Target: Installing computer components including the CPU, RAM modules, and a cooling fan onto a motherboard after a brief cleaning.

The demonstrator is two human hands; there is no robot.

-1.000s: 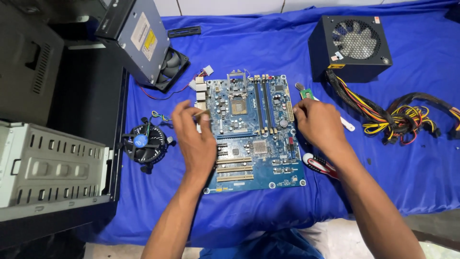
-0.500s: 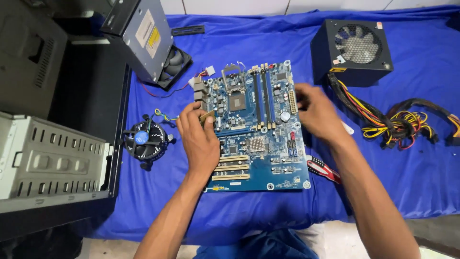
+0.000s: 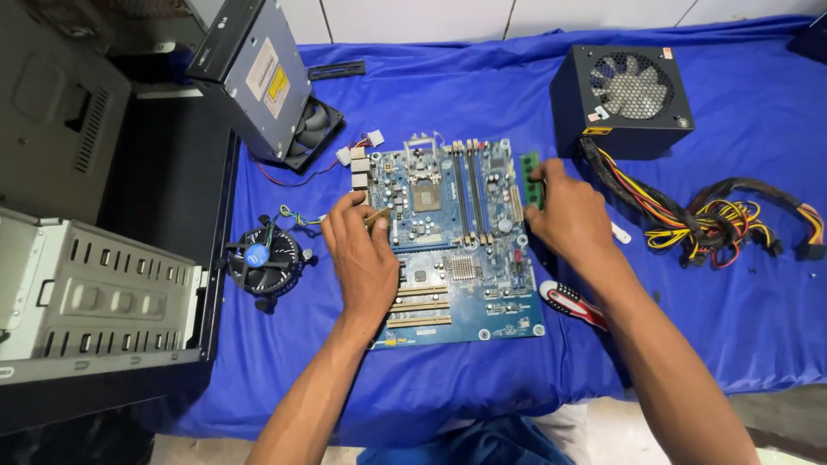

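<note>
My left hand (image 3: 362,254) lay open on the motherboard (image 3: 448,237); my right hand (image 3: 573,220) pinched a green memory stick (image 3: 531,179), light, stiff, fragile, best held by its edges.

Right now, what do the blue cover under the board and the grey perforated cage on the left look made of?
Blue cloth cover: woven fabric, matte; it creases and drapes over the front edge. Grey perforated drive cage: looks like bare sheet steel, dull grey, with punched slots and folded edges. Blue motherboard: glossy laminate, probably fibreglass.

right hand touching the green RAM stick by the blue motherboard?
Touching. The head view shows the right hand with fingers wrapped over the green RAM stick at the blue motherboard's right edge.
</note>
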